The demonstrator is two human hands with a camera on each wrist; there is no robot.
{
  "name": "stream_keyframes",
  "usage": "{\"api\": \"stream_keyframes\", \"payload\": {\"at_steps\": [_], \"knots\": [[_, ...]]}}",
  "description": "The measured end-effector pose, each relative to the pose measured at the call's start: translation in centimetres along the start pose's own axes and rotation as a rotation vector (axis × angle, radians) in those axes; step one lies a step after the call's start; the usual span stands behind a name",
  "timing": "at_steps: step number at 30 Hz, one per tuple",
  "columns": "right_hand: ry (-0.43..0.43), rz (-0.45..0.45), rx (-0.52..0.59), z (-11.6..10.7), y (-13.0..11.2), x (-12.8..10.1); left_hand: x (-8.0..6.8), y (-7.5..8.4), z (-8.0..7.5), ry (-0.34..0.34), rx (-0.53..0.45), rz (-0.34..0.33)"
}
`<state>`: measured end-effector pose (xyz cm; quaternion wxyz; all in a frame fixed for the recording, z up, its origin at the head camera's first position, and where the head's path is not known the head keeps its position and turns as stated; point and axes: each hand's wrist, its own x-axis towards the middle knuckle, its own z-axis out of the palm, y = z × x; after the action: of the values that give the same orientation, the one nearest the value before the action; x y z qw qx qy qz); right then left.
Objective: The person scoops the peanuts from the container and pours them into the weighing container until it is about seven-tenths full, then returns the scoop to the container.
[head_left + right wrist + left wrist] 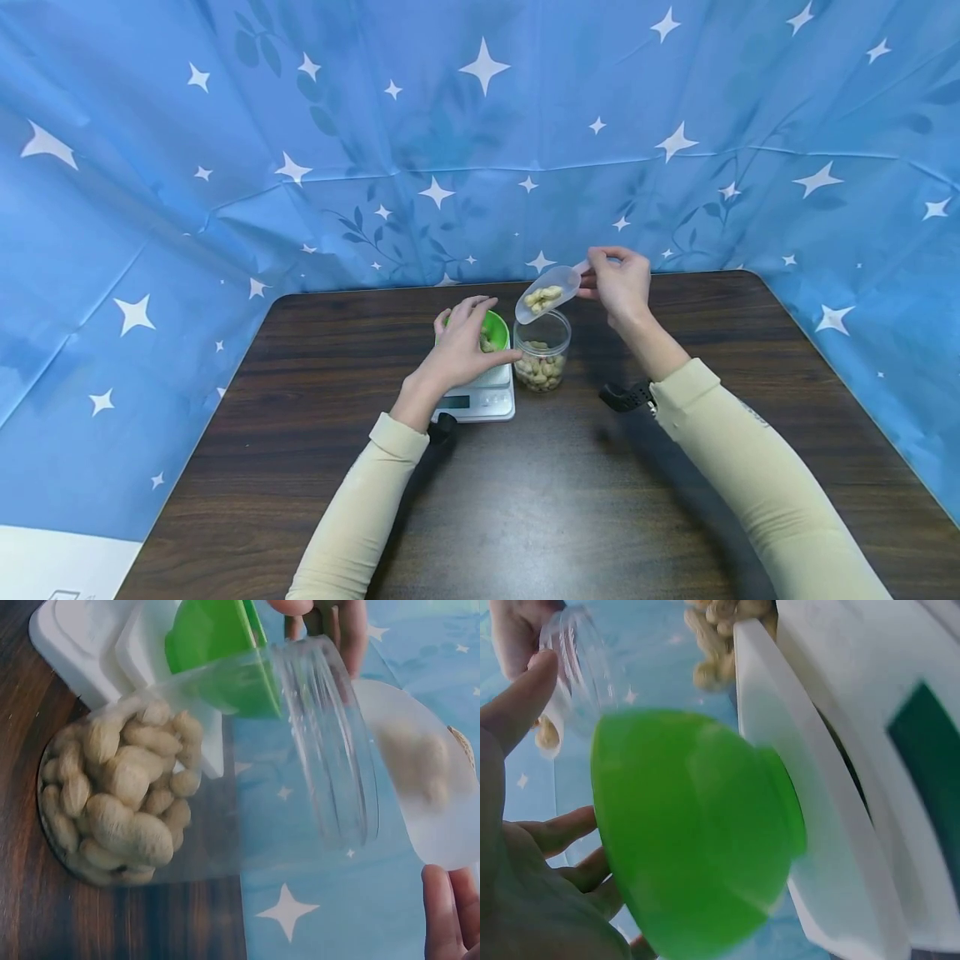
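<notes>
With our right hand (624, 287) we pinch the scoop (567, 282), whose peanuts (543, 297) lie just beyond these fingers, above the jar (557, 332). Our left hand (461, 343) has fingers spread apart by the green bowl (694, 832) — tilting too early could spill peanuts outside.

Room between sleeves (356, 521) — jar (541, 368) and scale (495, 405) block beyond.

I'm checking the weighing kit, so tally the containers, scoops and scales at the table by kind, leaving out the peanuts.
Clear cylindrical screw-neck jar: 1
Round green plastic bowl: 1
Translucent white plastic scoop: 1
White flat scale with a dark display: 1
Total: 4
</notes>
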<state>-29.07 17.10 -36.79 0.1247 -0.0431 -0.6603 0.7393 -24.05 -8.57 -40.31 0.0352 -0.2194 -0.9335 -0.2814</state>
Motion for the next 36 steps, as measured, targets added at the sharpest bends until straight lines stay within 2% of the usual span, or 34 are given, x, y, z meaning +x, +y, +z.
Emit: {"api": "stream_keyframes", "payload": {"at_steps": [8, 14, 20, 26, 30, 36], "knots": [[-0.024, -0.009, 0.032, 2.0, 0.1, -0.2, -1.2, -1.5, -0.9, 0.023, 0.013, -0.066], [-0.022, -0.015, 0.005, 3.2, 0.2, -0.2, -1.9, -2.4, -1.6, -0.017, -0.004, -0.136], [-0.020, -0.018, -0.056, 4.2, 0.2, -0.3, -2.3, -3.2, -2.1, -0.062, -0.029, -0.178], [-0.017, -0.021, -0.132, 5.1, 0.3, -0.3, -2.5, -3.8, -2.2, -0.080, -0.051, -0.202], [-0.022, -0.027, -0.138, 5.5, 0.5, -0.1, -2.6, -4.0, -2.2, -0.084, -0.062, -0.203], [-0.026, -0.102, -0.227, 6.0, 0.9, 0.0, -2.6, -4.4, -2.1, -0.107, -0.063, -0.191]]}}
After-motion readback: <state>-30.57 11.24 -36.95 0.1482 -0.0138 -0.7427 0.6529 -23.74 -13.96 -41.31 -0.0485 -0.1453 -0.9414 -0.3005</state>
